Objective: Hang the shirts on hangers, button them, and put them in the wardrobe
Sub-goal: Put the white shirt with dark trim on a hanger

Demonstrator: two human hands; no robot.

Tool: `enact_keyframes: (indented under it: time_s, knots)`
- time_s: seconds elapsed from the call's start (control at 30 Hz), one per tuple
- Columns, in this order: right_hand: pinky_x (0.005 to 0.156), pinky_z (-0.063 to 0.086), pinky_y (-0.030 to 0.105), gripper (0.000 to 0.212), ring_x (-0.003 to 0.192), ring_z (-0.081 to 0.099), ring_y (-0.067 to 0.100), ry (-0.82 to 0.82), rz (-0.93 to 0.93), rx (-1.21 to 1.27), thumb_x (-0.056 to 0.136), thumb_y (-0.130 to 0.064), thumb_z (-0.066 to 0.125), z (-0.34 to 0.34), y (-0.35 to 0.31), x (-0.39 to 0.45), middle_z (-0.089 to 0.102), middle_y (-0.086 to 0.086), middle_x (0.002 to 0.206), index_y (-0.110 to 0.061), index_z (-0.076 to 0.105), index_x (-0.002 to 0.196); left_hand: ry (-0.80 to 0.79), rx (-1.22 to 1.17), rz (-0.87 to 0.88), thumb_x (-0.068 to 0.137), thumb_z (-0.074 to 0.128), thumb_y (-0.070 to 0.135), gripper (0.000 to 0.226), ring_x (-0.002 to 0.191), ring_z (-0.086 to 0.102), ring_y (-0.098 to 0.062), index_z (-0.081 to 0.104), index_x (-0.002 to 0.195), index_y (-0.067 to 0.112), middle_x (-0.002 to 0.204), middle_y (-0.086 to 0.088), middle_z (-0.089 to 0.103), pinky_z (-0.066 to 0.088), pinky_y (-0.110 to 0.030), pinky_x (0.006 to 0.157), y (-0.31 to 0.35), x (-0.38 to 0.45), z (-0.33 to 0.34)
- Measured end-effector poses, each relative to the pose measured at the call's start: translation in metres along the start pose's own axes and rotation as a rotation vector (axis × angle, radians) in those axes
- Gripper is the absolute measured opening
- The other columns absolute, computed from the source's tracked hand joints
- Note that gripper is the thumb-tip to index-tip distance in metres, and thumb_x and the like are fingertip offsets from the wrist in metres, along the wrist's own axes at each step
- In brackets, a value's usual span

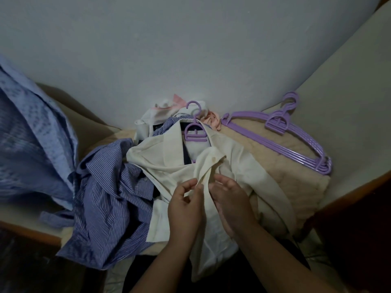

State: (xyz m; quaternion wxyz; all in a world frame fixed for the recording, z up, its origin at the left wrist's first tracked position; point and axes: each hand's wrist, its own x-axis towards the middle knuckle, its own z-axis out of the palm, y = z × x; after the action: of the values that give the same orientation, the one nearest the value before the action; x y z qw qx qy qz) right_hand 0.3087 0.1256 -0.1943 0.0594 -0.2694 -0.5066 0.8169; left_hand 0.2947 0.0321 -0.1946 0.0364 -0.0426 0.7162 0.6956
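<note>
Cream cotton is what both hands are working: the cream shirt [179, 163] lies spread on a padded surface directly ahead of them, already on a purple hanger [195, 132] whose hook points away from the person, well beyond the fingertips. The shirt's long axis runs from that hook straight back toward the person, and its front placket follows the same line, passing between the two hands. The left hand [185, 206] pinches the near-left edge of the placket between thumb and fingertips; the right hand [230, 201] sits just beside it, fingers curled against the opposite edge, though whether it truly grips cloth I cannot tell. Buttoning looks barely begun, so the next button should lie on this line, equally near both hands. A blue striped shirt [110, 199] is heaped to the left, spare hangers [296, 142] far right.
</note>
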Motion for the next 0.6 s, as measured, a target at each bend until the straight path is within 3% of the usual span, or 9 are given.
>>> enact_keyframes:
  time_s: [0.13, 0.23, 0.33, 0.43, 0.53, 0.6]
  knots:
    - [0.083, 0.056, 0.038, 0.024, 0.084, 0.07, 0.021, 0.049, -0.061, -0.071, 0.083, -0.003, 0.066, 0.0, -0.004, -0.006, 0.073, 0.004, 0.088, -0.021, 0.057, 0.097, 0.002, -0.004, 0.013, 0.089, 0.066, 0.018, 0.009, 0.074, 0.066, -0.001, 0.067, 0.097, 0.022, 0.086, 0.002, 0.072, 0.049, -0.011, 0.065, 0.003, -0.005, 0.001]
    - [0.072, 0.054, 0.031, 0.027, 0.067, 0.063, 0.017, 0.156, -0.252, -0.433, 0.079, -0.004, 0.067, -0.007, -0.01, -0.008, 0.065, 0.0, 0.074, -0.019, 0.052, 0.096, 0.014, 0.005, 0.05, 0.089, 0.065, 0.014, 0.01, 0.071, 0.063, 0.002, 0.066, 0.093, 0.023, 0.082, 0.002, 0.07, 0.047, -0.009, 0.065, 0.006, -0.007, -0.001]
    - [0.056, 0.04, 0.009, 0.033, 0.06, 0.052, 0.004, 0.195, -0.456, -0.756, 0.081, -0.001, 0.061, -0.015, -0.014, -0.011, 0.054, -0.004, 0.066, -0.021, 0.042, 0.099, -0.034, 0.034, 0.076, 0.088, 0.066, 0.013, 0.019, 0.073, 0.062, -0.003, 0.063, 0.097, 0.029, 0.085, 0.003, 0.069, 0.048, -0.014, 0.07, 0.006, -0.009, -0.001]
    - [0.053, 0.038, 0.011, 0.037, 0.057, 0.05, 0.001, 0.16, -0.499, -0.843, 0.08, 0.001, 0.06, -0.017, -0.014, -0.014, 0.052, -0.004, 0.063, -0.018, 0.039, 0.104, -0.136, 0.128, 0.114, 0.087, 0.065, 0.009, 0.036, 0.07, 0.061, 0.001, 0.055, 0.107, 0.038, 0.096, 0.014, 0.068, 0.051, -0.018, 0.073, 0.003, -0.013, 0.0]
    - [0.052, 0.04, 0.011, 0.038, 0.058, 0.053, 0.007, 0.168, -0.468, -0.821, 0.08, 0.002, 0.059, -0.017, -0.011, -0.014, 0.057, 0.002, 0.067, -0.013, 0.042, 0.11, -0.174, 0.167, 0.14, 0.088, 0.064, 0.006, 0.041, 0.079, 0.063, 0.011, 0.053, 0.11, 0.039, 0.09, 0.021, 0.069, 0.05, -0.013, 0.077, 0.002, -0.019, 0.0]
    - [0.059, 0.052, 0.024, 0.039, 0.063, 0.061, 0.018, 0.178, -0.384, -0.719, 0.078, 0.0, 0.061, -0.017, -0.011, -0.014, 0.063, 0.009, 0.074, -0.015, 0.043, 0.11, -0.183, 0.192, 0.147, 0.089, 0.063, 0.007, 0.038, 0.081, 0.061, 0.018, 0.052, 0.11, 0.037, 0.085, 0.02, 0.069, 0.045, -0.004, 0.072, 0.003, -0.021, 0.0]
